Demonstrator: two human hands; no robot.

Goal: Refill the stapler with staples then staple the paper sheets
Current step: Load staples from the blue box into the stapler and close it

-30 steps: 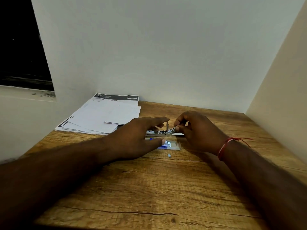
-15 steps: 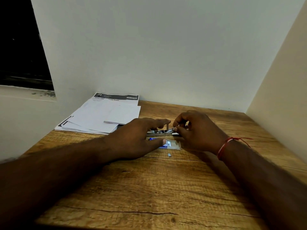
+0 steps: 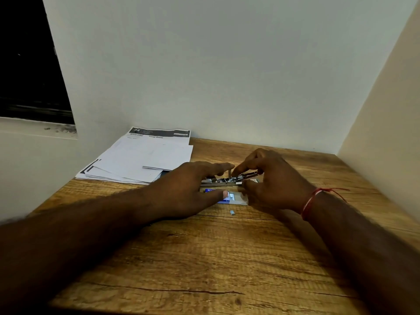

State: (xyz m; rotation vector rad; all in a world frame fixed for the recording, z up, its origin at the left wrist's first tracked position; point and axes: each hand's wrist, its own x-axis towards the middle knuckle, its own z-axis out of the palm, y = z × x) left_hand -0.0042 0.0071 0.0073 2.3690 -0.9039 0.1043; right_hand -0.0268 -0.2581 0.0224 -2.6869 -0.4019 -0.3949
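Note:
A small metal stapler [image 3: 223, 180] lies flat and opened on the wooden table, between my two hands. My left hand [image 3: 193, 189] rests over its left end, fingers spread, with the thumb on a blue staple box [image 3: 223, 197] just in front. My right hand [image 3: 271, 178] pinches the raised right part of the stapler between thumb and forefinger. A short strip of staples [image 3: 232, 212] lies loose on the table in front of the box. A stack of white paper sheets [image 3: 145, 158] lies at the back left.
The wooden table [image 3: 204, 258] sits in a corner, with a white wall behind and a beige wall on the right. A dark window opening [image 3: 27, 64] is at the far left. A red thread circles my right wrist [image 3: 311, 201].
My right hand has shifted slightly on the stapler's right end, with the forefinger reaching further left over it. My left hand has stayed in place.

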